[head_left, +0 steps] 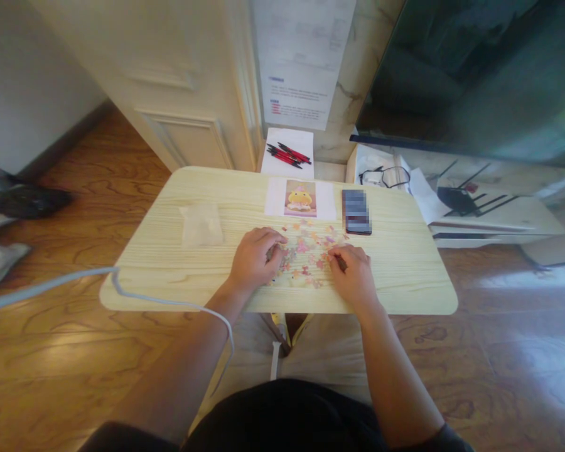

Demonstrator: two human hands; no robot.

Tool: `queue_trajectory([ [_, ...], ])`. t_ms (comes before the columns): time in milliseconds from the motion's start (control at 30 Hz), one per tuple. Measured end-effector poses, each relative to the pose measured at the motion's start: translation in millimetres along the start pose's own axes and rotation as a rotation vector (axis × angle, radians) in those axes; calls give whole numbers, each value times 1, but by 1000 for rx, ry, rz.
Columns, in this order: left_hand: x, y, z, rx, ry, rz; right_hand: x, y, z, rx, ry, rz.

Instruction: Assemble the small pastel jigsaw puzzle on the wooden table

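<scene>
Small jigsaw puzzle pieces, pink, orange and pale, lie scattered on the light wood-grain table between my hands. My left hand rests at the left edge of the pieces, fingers curled in towards the thumb; whatever they hold is too small to make out. On the right side of the pieces, my right hand has thumb and fingertips pinched together, and what is between them is hidden. Just beyond the pieces lies a white sheet with a printed picture of a yellow cartoon figure.
A phone lies right of the printed sheet. At the table's left is a translucent bag. Red and black pens lie on white paper past the far edge. A pale cable crosses the table's front left and my left forearm.
</scene>
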State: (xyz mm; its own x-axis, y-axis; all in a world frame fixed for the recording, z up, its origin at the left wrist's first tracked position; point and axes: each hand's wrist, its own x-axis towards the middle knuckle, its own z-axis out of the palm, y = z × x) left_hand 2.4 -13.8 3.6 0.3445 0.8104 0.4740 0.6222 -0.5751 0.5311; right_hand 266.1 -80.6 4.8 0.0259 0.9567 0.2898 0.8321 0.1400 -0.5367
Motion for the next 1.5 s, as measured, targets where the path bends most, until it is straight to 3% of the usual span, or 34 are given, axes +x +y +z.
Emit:
queue_trajectory([
  [233, 3, 13, -1, 107, -288, 164, -6, -3, 0, 67, 57, -64],
  [767, 2, 6, -2, 33, -291, 163, -3, -1, -2, 210, 87, -9],
  [1200, -2, -7, -7, -380, 21, -55, -3, 1, -3, 257, 150, 34],
  [1500, -4, -17, 2, -694, 495, -224, -4, 0, -4, 264, 137, 36],
])
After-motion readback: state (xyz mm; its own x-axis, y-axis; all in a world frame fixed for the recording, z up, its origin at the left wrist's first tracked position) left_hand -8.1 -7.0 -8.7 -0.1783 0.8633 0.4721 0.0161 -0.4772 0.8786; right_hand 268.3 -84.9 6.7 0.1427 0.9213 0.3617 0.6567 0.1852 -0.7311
